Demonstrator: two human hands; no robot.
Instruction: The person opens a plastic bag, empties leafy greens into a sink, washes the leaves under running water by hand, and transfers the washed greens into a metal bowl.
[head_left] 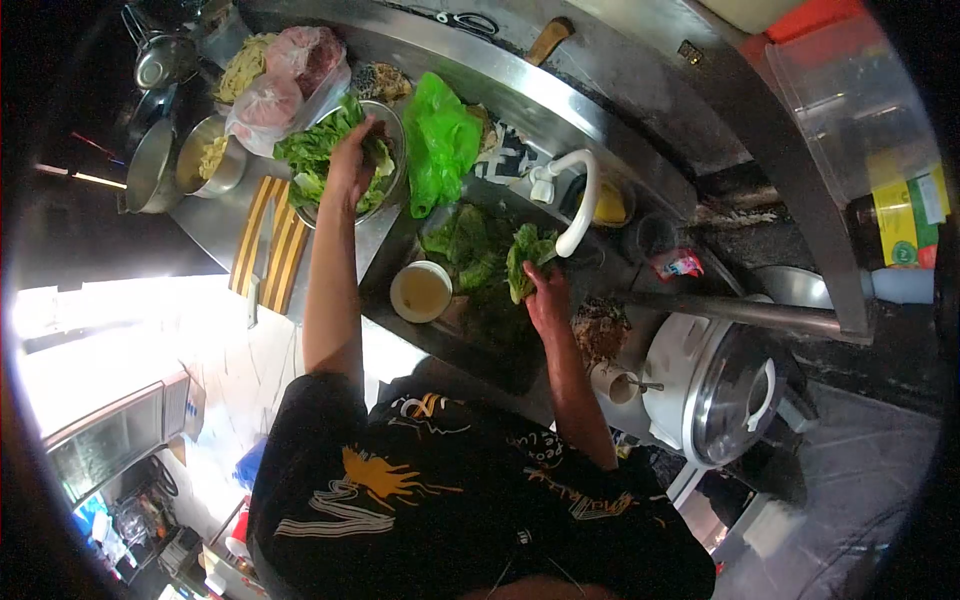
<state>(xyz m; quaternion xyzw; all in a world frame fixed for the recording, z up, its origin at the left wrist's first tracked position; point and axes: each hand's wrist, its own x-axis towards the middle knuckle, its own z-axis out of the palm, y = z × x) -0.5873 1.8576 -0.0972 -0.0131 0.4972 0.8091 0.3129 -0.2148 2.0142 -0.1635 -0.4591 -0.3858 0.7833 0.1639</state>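
My left hand [350, 165] is over a metal bowl [398, 135] at the upper left, its fingers closed around some of the lettuce leaves [310, 150] heaped there. Part of its grip is hidden by the back of the hand. In the sink [480, 355], my right hand [546, 296] pinches a green lettuce leaf [528, 255] beside the white curved faucet [588, 205]. More wet greens [465, 240] lie in the sink, left of that leaf. A white bowl of cloudy liquid [421, 292] stands near them.
A green plastic bag [440, 140] sits behind the sink. Left of it are a striped cutting board [275, 235] with a knife [254, 290], bagged food [268, 110] and metal pots [152, 170]. At right are a scrubber [600, 330], a cup [610, 383] and a lidded cooker [730, 390].
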